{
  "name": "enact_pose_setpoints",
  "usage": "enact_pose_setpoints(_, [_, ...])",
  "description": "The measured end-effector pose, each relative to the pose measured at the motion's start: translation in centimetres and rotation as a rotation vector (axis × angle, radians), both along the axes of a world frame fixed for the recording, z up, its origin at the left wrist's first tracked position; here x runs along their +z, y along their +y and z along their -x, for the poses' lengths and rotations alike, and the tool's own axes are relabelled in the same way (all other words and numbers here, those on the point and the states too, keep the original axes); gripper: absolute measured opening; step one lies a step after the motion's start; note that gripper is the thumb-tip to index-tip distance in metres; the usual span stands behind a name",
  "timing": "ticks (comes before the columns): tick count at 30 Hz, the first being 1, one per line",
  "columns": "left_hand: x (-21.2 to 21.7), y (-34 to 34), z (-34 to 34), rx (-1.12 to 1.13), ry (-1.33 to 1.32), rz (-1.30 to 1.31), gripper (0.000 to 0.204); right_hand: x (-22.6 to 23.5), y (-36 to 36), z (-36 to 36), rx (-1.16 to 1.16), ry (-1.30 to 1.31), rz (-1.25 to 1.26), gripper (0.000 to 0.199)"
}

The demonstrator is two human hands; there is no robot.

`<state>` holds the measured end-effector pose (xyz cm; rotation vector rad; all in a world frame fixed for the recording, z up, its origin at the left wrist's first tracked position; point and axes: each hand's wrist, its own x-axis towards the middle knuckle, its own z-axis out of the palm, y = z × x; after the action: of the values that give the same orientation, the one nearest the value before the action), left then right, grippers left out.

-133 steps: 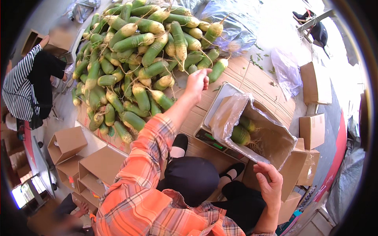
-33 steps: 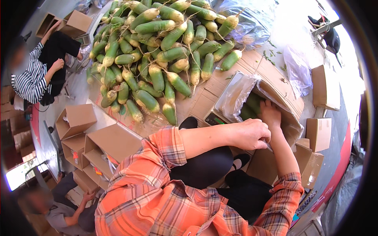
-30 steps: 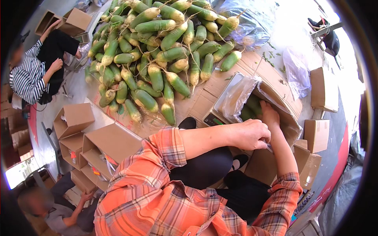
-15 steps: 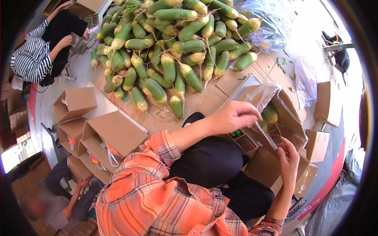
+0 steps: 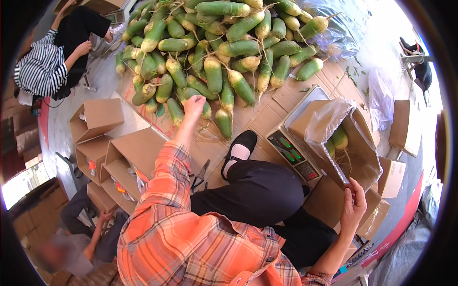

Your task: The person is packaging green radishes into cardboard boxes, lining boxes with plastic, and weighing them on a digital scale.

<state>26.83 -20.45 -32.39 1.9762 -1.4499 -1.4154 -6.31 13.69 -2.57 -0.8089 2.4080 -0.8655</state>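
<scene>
A big pile of green-and-white radishes [image 5: 214, 47] lies on flattened cardboard ahead of me. My left hand [image 5: 194, 106], arm stretched out in an orange plaid sleeve, has its fingers curled over one radish [image 5: 206, 110] at the pile's near edge. On my right, an open cardboard box [image 5: 367, 157] lined with a clear plastic bag [image 5: 324, 124] stands on a scale [image 5: 293, 152]. A few radishes [image 5: 339, 138] lie inside it. My right hand [image 5: 355, 205] pinches the bag's edge at the box's near corner.
Several open cartons [image 5: 98, 117] stand to my left, and scissors [image 5: 200, 174] lie by my knee. A person in a striped top [image 5: 43, 66] sits at the far left, another person [image 5: 81, 238] at the lower left. Flat cartons [image 5: 400, 124] are on the right.
My left hand left the box and swung out to the near edge of the radish pile. My right hand came out of the box and now holds the liner's edge.
</scene>
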Motion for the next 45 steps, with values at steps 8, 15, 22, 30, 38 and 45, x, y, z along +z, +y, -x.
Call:
enact_pose_setpoints(8, [-1.3, 1.7, 5.5, -0.38, -0.341, 0.062, 0.06, -0.5, -0.2, 0.5, 0.002, -0.042, -0.017, 0.024])
enact_pose_setpoints(15, [0.6, -2.2, 5.8, -0.133, -0.385, 0.095, 0.062, -0.5, 0.6, 0.9, 0.027, -0.046, -0.046, 0.025])
enact_pose_setpoints(22, [-0.9, -5.2, 5.9, -0.182, -0.499, 0.039, 0.067, -0.5, -0.4, 0.9, 0.085, -0.07, -0.032, 0.024])
enact_pose_setpoints(30, [1.2, -1.1, 2.9, -0.052, 0.606, -0.617, 0.04, 0.0, -0.7, 0.2, 0.028, -0.011, 0.02, 0.023])
enact_pose_setpoints(38, [15.7, 5.8, 6.0, -0.581, 0.651, -0.134, 0.065, 1.6, -2.1, 0.1, 0.14, 0.011, 0.078, 0.02])
enact_pose_setpoints(45, [28.5, 5.4, 17.5, -1.129, 0.668, 0.302, 0.063, 3.9, -0.7, 2.1, -0.083, -0.277, 0.472, 0.024])
